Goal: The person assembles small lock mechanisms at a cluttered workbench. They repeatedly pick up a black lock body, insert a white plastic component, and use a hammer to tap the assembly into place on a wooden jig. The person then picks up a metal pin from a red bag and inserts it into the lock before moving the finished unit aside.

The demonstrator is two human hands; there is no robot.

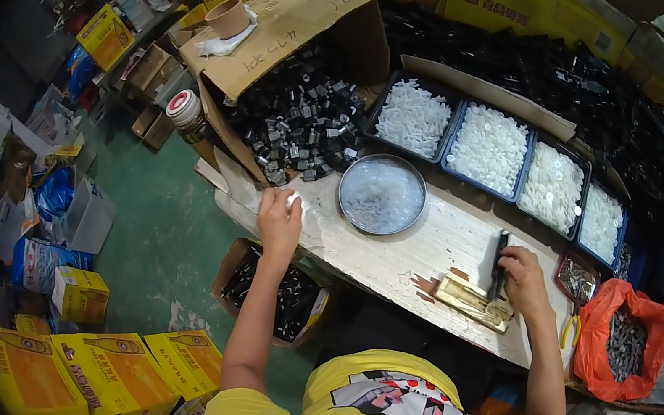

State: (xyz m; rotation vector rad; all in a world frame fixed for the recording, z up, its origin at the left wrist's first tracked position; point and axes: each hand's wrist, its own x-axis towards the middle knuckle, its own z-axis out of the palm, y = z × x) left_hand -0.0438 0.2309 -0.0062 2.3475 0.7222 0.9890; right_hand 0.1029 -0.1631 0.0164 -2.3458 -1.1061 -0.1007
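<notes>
My right hand is closed around a black tube-like piece. The piece stands tilted, its lower end at a brass-coloured fixture on the white worktable. My left hand is at the table's left edge, fingers drawn together on a small white piece whose kind I cannot make out. Just beyond it, dark metallic blocks spill from an open cardboard box. Between my hands stands a round metal bowl of small translucent pieces.
Several trays hold white plastic parts, such as this blue-rimmed tray. Black parts are heaped behind them. A red plastic bag of grey parts sits at right. Below the left edge is a carton of black pieces; yellow cartons stand further left.
</notes>
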